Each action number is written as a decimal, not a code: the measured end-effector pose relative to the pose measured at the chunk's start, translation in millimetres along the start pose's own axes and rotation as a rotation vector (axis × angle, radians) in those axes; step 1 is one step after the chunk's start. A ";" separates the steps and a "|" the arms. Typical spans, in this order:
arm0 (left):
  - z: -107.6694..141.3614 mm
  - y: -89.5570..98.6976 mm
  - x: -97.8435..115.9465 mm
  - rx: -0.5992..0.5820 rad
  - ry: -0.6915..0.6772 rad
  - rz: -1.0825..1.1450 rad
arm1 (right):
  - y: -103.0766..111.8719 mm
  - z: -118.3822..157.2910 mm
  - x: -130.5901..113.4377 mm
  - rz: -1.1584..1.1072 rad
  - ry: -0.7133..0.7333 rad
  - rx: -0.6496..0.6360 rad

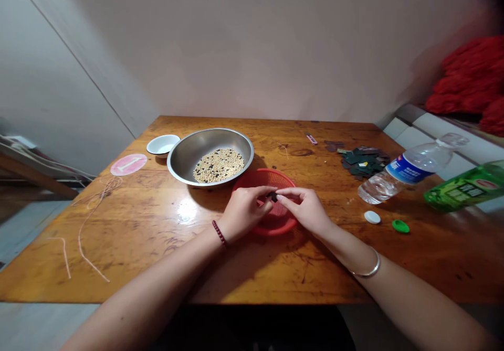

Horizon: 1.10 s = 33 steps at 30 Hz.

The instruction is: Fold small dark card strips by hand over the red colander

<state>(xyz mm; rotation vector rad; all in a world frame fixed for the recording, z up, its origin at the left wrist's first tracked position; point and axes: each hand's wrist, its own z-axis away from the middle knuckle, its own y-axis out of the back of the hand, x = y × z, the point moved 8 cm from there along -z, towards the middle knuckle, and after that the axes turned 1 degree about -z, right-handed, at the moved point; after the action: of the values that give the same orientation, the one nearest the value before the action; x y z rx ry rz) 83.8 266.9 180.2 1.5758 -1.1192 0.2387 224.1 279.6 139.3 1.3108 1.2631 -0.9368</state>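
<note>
Left hand (249,206) and right hand (310,210) pinch one small dark piece (272,197) over one round red plastic basket (277,231)
Fingertips hold it, likely because it is tiny; near the brown wooden table (236,277)'s right edge are one clear plastic bottle (409,168), one green plastic bottle (466,191), two small round caps (372,217)

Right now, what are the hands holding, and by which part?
Both left hand and right hand pinch a small dark thing; which part, I can't tell.
</note>
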 end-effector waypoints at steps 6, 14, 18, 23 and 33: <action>-0.1 -0.6 -1.0 -0.007 0.000 -0.002 | 0.3 -0.1 -0.5 -0.007 0.001 0.008; -0.3 -1.4 -2.8 0.000 0.005 0.021 | 1.2 -0.7 -0.3 -0.008 0.003 0.022; -0.5 -0.9 -1.9 -0.005 -0.003 0.017 | 1.4 -1.0 -0.4 -0.014 -0.004 0.023; -0.7 -0.5 -2.2 -0.001 -0.012 0.007 | 1.5 -1.2 -0.6 -0.041 -0.012 0.017; 0.0 0.7 -0.9 0.011 -0.005 0.050 | 2.2 -2.2 -4.6 -0.069 0.005 0.030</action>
<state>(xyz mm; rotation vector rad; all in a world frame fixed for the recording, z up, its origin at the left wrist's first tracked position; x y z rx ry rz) 82.9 267.5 180.1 1.5600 -1.1635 0.2746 225.3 281.1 144.6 1.3008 1.3095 -1.0046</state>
